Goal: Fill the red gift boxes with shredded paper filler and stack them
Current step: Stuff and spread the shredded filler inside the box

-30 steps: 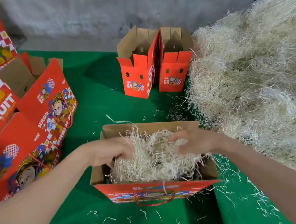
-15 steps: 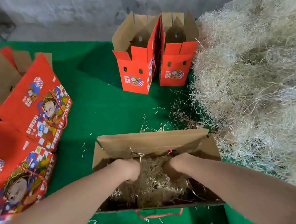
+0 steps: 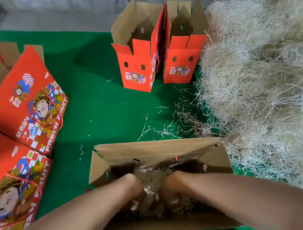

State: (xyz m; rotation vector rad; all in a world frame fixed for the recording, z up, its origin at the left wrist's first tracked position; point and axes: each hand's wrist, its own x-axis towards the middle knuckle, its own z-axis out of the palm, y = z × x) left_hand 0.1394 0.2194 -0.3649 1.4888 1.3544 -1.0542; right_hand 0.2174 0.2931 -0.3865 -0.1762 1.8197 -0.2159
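An open red gift box (image 3: pixel 151 147) stands in front of me on the green table, its brown inner flaps up. Shredded paper filler (image 3: pixel 151 178) lies low inside it. Both my hands are deep in the box, side by side. My left hand (image 3: pixel 135 190) and my right hand (image 3: pixel 173 185) press down on the filler with fingers pointing downward; the fingertips are partly buried. A big heap of loose shredded paper (image 3: pixel 268 89) fills the right side of the table.
Two empty red boxes (image 3: pixel 135 72) (image 3: pixel 181 66) stand upright and open at the back centre. Printed red boxes (image 3: pixel 29 104) (image 3: pixel 11 181) lie stacked on the left. Stray shreds dot the green cloth (image 3: pixel 97 102). A grey wall runs behind.
The filler stood heaped above the box rim; my hands have pushed it down and now sit deep inside. My view has moved closer and over the box.
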